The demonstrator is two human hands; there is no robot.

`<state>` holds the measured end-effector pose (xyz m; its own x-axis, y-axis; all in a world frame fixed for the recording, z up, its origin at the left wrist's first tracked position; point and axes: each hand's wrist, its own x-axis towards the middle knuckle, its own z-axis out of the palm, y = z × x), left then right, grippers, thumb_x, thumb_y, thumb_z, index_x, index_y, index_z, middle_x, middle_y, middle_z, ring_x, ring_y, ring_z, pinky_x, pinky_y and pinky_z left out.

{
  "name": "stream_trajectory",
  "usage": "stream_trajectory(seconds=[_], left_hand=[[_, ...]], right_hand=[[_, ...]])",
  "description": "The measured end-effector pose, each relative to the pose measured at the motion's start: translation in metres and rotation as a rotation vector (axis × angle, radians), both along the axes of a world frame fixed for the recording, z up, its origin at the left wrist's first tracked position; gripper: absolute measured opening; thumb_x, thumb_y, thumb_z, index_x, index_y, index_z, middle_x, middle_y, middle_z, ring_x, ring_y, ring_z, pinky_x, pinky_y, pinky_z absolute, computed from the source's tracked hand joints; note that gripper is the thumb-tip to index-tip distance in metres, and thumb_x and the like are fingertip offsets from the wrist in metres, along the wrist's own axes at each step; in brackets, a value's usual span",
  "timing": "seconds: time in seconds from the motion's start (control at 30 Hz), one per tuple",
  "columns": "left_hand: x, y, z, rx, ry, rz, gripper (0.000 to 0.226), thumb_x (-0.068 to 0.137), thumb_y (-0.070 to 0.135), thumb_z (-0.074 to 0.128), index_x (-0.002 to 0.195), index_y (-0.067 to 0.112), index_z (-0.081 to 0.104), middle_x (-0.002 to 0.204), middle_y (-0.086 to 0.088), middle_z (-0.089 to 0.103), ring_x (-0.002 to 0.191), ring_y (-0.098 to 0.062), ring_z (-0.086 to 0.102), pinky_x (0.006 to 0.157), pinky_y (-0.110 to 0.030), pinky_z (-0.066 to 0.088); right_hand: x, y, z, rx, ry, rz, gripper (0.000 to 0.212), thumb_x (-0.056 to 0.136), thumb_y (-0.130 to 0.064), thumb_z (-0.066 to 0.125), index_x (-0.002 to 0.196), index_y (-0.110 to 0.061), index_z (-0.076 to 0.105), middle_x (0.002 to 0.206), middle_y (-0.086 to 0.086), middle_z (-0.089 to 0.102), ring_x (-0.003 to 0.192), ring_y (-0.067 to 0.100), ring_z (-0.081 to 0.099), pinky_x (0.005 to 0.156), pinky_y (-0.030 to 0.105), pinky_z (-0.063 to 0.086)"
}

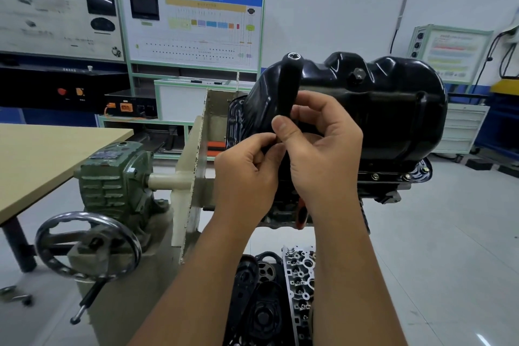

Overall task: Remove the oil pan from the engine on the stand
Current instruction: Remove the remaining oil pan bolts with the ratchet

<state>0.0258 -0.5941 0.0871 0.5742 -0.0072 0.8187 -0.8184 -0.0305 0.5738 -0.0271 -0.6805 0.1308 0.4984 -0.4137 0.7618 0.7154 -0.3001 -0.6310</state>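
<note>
The glossy black oil pan (373, 104) sits on top of the upturned engine (387, 185), its flange held by small bolts (375, 176) along the right edge. In front of the pan I hold a long black socket (289, 78), its open end pointing up. My right hand (323, 149) grips the lower part of this socket, thumb pressed on its side. My left hand (247, 174) pinches the bottom end of the same tool, which is hidden between my fingers. An orange-handled tool (301, 215) pokes out below my right wrist.
The stand's green gearbox (118, 177) and steel handwheel (87, 244) are at the left, beside a wooden table (50, 154). A cylinder head (299, 289) and black covers (261, 309) lie on the floor below. Training boards and cabinets line the back wall.
</note>
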Motion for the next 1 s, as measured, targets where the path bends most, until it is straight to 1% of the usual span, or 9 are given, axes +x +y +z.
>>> stream_trajectory(seconds=[0.2,0.3,0.37,0.47,0.63,0.73,0.8,0.87,1.0], left_hand=[[0.001,-0.002,0.000,-0.036,0.011,0.026,0.015,0.092,0.023,0.068,0.092,0.011,0.077,0.057,0.006,0.056,0.053,-0.018,0.048,0.053,-0.041,0.046],[0.000,-0.004,0.000,-0.030,0.008,0.049,0.015,0.091,0.025,0.066,0.077,0.027,0.069,0.057,0.017,0.057,0.054,-0.007,0.050,0.055,-0.030,0.041],[-0.001,-0.005,0.002,-0.011,-0.010,0.109,0.033,0.092,0.022,0.065,0.068,0.042,0.054,0.057,0.022,0.054,0.053,-0.004,0.047,0.054,-0.024,0.033],[0.001,-0.007,0.001,-0.002,-0.024,0.163,0.045,0.093,0.019,0.065,0.062,0.044,0.045,0.057,0.022,0.053,0.050,-0.006,0.043,0.051,-0.022,0.027],[0.002,-0.007,0.001,0.014,-0.029,0.160,0.049,0.091,0.008,0.064,0.064,0.045,0.045,0.056,0.020,0.051,0.053,-0.005,0.043,0.052,-0.023,0.029],[0.001,-0.005,0.003,-0.002,-0.010,0.132,0.051,0.090,0.002,0.065,0.062,0.041,0.047,0.054,0.016,0.050,0.052,-0.006,0.042,0.051,-0.022,0.030],[0.001,-0.003,0.002,-0.027,0.023,0.057,0.037,0.093,0.002,0.066,0.062,0.021,0.058,0.053,0.005,0.052,0.053,-0.017,0.042,0.049,-0.038,0.037],[0.000,-0.001,0.002,-0.039,0.035,-0.016,0.026,0.096,0.001,0.066,0.070,-0.001,0.063,0.057,-0.012,0.056,0.059,-0.038,0.048,0.053,-0.051,0.044],[-0.001,0.000,0.004,-0.015,0.045,0.029,0.024,0.095,0.005,0.068,0.072,0.000,0.066,0.058,-0.010,0.058,0.061,-0.039,0.051,0.056,-0.052,0.046]], right_hand=[[-0.004,-0.001,0.000,0.003,-0.003,0.023,0.032,0.085,0.003,0.080,0.096,-0.026,0.072,0.084,-0.011,0.075,0.075,0.004,0.072,0.067,0.019,0.056],[-0.003,0.002,-0.001,0.066,-0.007,-0.075,0.024,0.074,-0.012,0.093,0.085,-0.024,0.075,0.080,-0.007,0.076,0.066,0.006,0.068,0.064,0.021,0.054],[-0.003,0.005,-0.002,0.052,-0.021,-0.150,0.026,0.070,-0.018,0.096,0.081,-0.024,0.074,0.077,-0.009,0.075,0.060,0.002,0.064,0.062,0.018,0.050],[-0.002,0.009,-0.001,0.007,-0.048,-0.258,0.028,0.068,-0.022,0.097,0.076,-0.024,0.071,0.071,-0.012,0.072,0.060,0.001,0.063,0.060,0.012,0.046],[0.001,0.015,0.000,0.005,-0.079,-0.311,0.027,0.072,-0.011,0.091,0.083,-0.022,0.070,0.070,-0.015,0.068,0.069,0.002,0.068,0.064,0.016,0.051],[0.002,0.015,-0.001,0.005,-0.053,-0.186,0.032,0.079,-0.003,0.084,0.092,-0.027,0.069,0.077,-0.010,0.071,0.075,0.008,0.072,0.068,0.023,0.057],[0.002,0.015,-0.003,0.022,-0.005,-0.018,0.033,0.085,0.002,0.079,0.099,-0.026,0.069,0.085,-0.003,0.074,0.077,0.014,0.074,0.069,0.030,0.061],[0.003,0.015,-0.005,0.048,0.021,0.113,0.033,0.089,0.005,0.073,0.102,-0.024,0.068,0.088,0.003,0.075,0.077,0.014,0.074,0.069,0.026,0.059],[0.003,0.013,-0.006,0.051,0.022,0.148,0.029,0.091,0.004,0.072,0.103,-0.022,0.067,0.089,0.004,0.076,0.073,0.010,0.073,0.067,0.020,0.057]])
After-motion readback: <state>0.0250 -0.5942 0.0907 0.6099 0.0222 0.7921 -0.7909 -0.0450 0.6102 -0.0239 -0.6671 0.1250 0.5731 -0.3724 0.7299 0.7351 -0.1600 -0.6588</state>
